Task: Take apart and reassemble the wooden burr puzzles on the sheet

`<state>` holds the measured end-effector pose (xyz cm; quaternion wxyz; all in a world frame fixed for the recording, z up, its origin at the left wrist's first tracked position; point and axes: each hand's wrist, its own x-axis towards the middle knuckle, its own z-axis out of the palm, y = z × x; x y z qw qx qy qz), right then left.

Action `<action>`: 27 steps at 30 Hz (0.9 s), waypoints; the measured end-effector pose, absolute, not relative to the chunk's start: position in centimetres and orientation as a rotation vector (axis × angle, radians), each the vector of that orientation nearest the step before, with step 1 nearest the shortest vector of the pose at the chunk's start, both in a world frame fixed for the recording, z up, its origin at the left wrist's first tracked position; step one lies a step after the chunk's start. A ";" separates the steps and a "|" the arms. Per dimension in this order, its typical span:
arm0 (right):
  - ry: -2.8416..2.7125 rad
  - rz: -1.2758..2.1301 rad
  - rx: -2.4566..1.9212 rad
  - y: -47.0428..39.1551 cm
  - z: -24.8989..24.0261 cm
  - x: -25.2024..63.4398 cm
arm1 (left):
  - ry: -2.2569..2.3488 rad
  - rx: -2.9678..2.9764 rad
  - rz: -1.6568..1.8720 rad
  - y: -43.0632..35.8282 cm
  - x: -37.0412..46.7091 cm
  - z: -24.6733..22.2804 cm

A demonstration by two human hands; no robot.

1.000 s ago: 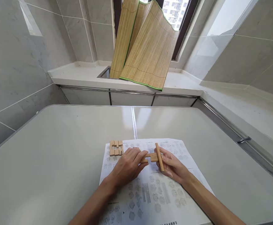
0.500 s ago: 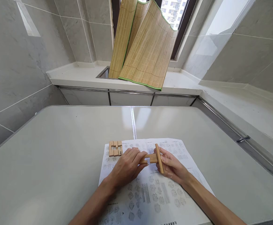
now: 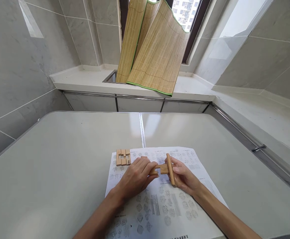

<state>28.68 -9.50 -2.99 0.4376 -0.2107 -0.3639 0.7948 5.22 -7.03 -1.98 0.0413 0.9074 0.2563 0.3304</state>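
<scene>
Left hand (image 3: 135,176) is turned palm down, its thumb and fingers pinching the left end of the notched wooden piece (image 3: 164,169). Right hand (image 3: 186,179) pinches the wooden stick (image 3: 171,171) between thumb and fingers; its lower fingers are partly hidden behind the stick. The notched piece is located between the two hands, above the printed sheet (image 3: 167,202), with its cut-out visible beside the left fingertips. Its right end meets the stick; whether the two are joined or only touching cannot be told, nor whether the notched piece is one part or several. The stick is set crosswise to it, tilted, with the upper end leaning to the left. A further bit of wood (image 3: 144,157) shows just behind the left hand, mostly concealed. A group of wooden blocks (image 3: 123,162) lies at the far left corner of the sheet, the blocks set side by side around a small gap, with a dark mark on the right-hand block. The sheet carries rows of small drawings and lies on the pale table (image 3: 60,166). Beyond the table, a bamboo mat (image 3: 157,56) with green edging hangs over the front of the white counter (image 3: 82,79), partly covering the sink (image 3: 112,77), below the window (image 3: 184,13).
</scene>
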 end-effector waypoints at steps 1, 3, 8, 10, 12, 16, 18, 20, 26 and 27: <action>-0.915 1.966 -0.527 -9.5 -3.0 28.7 | 0.778 2.776 1.015 -7.0 5.3 -1.9; -0.942 1.949 -0.537 -9.6 -3.0 28.7 | 0.772 2.769 1.021 -7.1 5.3 -1.8; -0.974 1.921 -0.606 -9.6 -3.2 28.7 | 0.776 2.755 1.014 -7.1 5.3 -1.7; -0.980 1.916 -0.623 -9.6 -3.3 28.7 | 0.773 2.750 1.008 -7.1 5.3 -1.7; -0.985 1.913 -0.636 -9.6 -3.4 28.7 | 0.767 2.747 1.006 -7.0 5.3 -1.8; -0.989 1.901 -0.688 -9.6 -3.1 28.7 | 0.767 2.754 1.011 -7.0 5.3 -1.8; -0.997 1.900 -0.689 -9.7 -2.9 28.7 | 0.768 2.755 1.010 -7.0 5.3 -1.8; -1.009 1.904 -0.672 -9.7 -2.8 28.7 | 0.770 2.751 1.008 -7.0 5.3 -1.8; -1.063 1.894 -0.685 -9.8 -2.9 28.9 | 0.781 2.748 1.012 -7.0 5.3 -1.8; -1.067 1.889 -0.695 -9.8 -2.9 28.9 | 0.778 2.750 1.017 -7.0 5.3 -1.8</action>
